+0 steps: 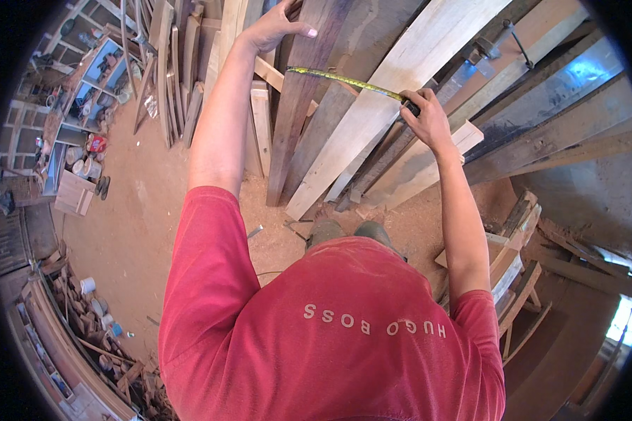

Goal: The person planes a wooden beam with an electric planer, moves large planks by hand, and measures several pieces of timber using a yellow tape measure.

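The yellow steel measuring tape (344, 81) runs taut across a stack of long wooden planks leaning upright, crossing a dark brown plank (303, 105) and a pale, wide plank (386, 91) beside it. The left hand (274, 28) pins the free end of the blade against the dark plank's edge, fingers spread and thumb pressing down; its grip is closed on tape and wood together. The right hand (428, 119) is clamped around the tape's dark case (411, 107), pulling the blade out. To measure well, I judge the blade should lie square across the boards and not at a slant, flat against the faces without sag, with the hook seated firmly on the plank's edge. Sawdust covers the floor (147, 210) below.
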Available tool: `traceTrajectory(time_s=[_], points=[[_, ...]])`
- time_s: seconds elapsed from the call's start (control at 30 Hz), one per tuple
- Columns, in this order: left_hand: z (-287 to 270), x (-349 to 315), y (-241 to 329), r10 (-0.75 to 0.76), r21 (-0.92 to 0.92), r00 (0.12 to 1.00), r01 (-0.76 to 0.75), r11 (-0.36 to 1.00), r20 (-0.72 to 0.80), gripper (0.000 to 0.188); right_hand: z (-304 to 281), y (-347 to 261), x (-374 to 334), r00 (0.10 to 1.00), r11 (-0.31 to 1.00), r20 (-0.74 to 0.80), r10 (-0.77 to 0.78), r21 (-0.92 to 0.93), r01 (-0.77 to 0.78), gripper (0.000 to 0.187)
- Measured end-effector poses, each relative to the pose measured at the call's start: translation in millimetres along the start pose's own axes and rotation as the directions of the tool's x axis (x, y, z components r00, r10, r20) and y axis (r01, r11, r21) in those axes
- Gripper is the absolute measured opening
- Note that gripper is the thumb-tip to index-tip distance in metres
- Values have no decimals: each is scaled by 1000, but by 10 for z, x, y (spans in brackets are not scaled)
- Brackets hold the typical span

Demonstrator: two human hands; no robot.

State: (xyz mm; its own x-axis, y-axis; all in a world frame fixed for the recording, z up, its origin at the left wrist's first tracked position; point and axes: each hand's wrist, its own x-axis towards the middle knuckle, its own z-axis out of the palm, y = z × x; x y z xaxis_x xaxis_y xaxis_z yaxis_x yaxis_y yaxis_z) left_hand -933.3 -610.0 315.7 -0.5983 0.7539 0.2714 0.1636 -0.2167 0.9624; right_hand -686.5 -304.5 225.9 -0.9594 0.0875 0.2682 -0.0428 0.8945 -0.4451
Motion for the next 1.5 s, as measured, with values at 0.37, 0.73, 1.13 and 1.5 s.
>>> traceTrajectory(time_s=[0.37,0.73,1.13,1.5], points=[[-10,-19,-11,-19,-7,1000,19,1000,-13,137,-21,-38,-11,1000,1000,-6,-3,-1,3,36],[8,-22,-29,-8,73,999,10,997,-32,133,179,-52,-127,997,1000,81,5,-27,-3,36],[-13,14,-127,-4,12,998,5,1000,-55,123,672,18,-414,982,998,181,59,-3,-59,37],[12,-38,-134,-98,-95,989,88,992,-110,120,812,60,-510,974,996,212,83,-4,-85,37]])
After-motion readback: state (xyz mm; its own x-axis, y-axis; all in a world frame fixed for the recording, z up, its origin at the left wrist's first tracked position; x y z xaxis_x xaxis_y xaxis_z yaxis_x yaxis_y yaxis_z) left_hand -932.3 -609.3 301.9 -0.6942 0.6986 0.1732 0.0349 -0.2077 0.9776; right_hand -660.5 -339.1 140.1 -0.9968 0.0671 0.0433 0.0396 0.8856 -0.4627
